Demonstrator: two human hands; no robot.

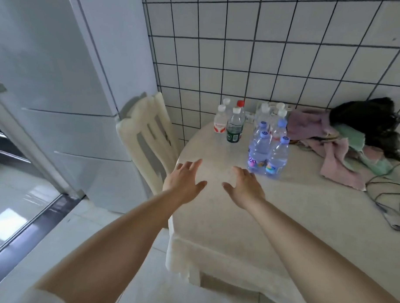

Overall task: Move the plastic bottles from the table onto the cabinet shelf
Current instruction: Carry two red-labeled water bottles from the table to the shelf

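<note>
Clear plastic bottles (258,135) are clustered upright at the back of the round pale bench (215,208), near the tiled wall (266,51); blue caps and bright labels are seen, the writing unreadable. Left hand (184,180) and right hand (245,187) are spread above it, each grip released.

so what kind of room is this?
Probably a home kitchen or dining corner: tiled wall, a pale fridge-like appliance, and a cloth-covered table with a chair and bottles.
</note>
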